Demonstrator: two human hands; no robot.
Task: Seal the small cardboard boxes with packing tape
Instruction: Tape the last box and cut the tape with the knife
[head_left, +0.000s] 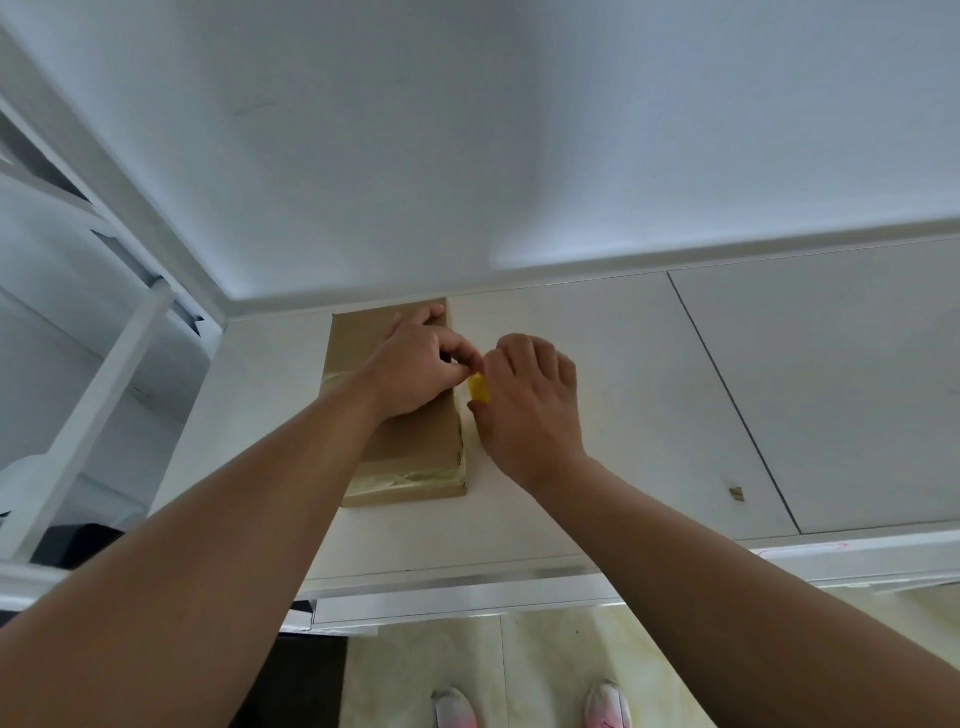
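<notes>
A flat cardboard box (415, 441) is laid on a white surface (623, 415), with its far end pushed up against the wall (467, 130). 1 band of clear tape (405, 478) is seen across the box's near end, and a second band is seen at its left edge, beside the left forearm.

The left hand (415, 364) is rested on top of the box, near the right edge. Its fingers are curled and its thumb and fingertips are drawn together; whether anything is pinched between them cannot be told.

The right hand (530, 405) is held just beside the box's right edge, over the surface, with its fingers curled downward. A small yellow object (479, 388) is gripped at its thumb side, and this object is placed between the 2 hands, right at the box's edge. What the object is cannot be made out.

A small brown scrap (735, 492) is left on the surface, well apart from the box to the right. A white rack (104, 364) is stood at the left. 2 light shoes (454, 706) are seen below on the pale tiled floor (545, 665).
</notes>
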